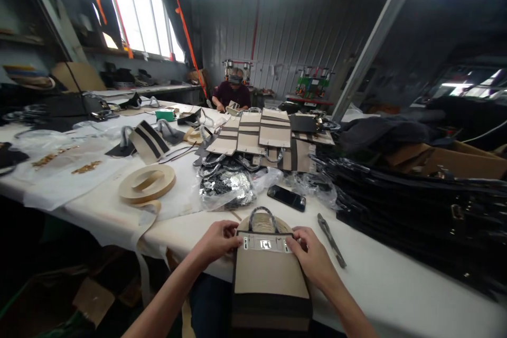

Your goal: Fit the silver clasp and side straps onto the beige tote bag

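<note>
A beige bag panel [269, 273] with dark edging lies at the table's front edge, its lower end hanging toward my lap. Its wrapped handle [263, 212] arches up at the top, over a roll of tape. Silvery metal fittings [265, 244] run along the panel's upper band. My left hand [220, 242] grips the upper left corner between thumb and fingers. At the upper right corner, my right hand [309, 253] pinches the edge the same way. The fingertips behind the panel are partly hidden.
Ahead sit a bag of metal parts [227, 187], a phone [286, 198] and stacked panels [274, 128]. A tool [331, 240] lies to the right, beside a dark pile [396, 206]. On the left is a tape roll [147, 183]. Across the table a person [233, 94] sits.
</note>
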Demonstrator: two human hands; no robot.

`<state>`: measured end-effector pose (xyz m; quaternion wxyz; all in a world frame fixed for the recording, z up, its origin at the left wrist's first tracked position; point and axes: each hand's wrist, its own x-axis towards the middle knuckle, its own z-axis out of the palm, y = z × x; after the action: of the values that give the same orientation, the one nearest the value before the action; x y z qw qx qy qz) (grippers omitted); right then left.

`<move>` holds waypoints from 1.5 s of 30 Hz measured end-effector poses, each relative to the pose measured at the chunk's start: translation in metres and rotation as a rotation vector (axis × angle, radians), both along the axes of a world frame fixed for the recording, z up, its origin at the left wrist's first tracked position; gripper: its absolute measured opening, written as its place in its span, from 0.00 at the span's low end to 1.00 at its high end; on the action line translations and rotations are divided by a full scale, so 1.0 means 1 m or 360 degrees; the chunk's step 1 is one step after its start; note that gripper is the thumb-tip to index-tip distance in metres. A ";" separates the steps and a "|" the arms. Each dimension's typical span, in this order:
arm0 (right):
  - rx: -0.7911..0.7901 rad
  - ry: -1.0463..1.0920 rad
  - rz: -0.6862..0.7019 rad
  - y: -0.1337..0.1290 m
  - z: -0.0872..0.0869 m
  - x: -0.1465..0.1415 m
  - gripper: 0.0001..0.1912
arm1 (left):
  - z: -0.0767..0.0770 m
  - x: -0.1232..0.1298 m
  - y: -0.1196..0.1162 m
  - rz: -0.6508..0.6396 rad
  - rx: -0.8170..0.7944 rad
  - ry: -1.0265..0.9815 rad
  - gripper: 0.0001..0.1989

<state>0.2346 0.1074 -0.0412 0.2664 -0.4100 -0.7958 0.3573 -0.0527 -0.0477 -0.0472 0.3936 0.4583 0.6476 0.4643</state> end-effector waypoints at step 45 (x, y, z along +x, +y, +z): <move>0.1022 0.0150 0.0151 -0.073 0.003 -0.004 0.26 | -0.155 -0.073 -0.180 0.1412 0.0335 -0.0178 0.39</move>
<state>0.2303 0.0340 -0.0385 0.4017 -0.2506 -0.8728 0.1188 -0.1256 -0.2273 -0.2025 0.1425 0.1485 0.7084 0.6751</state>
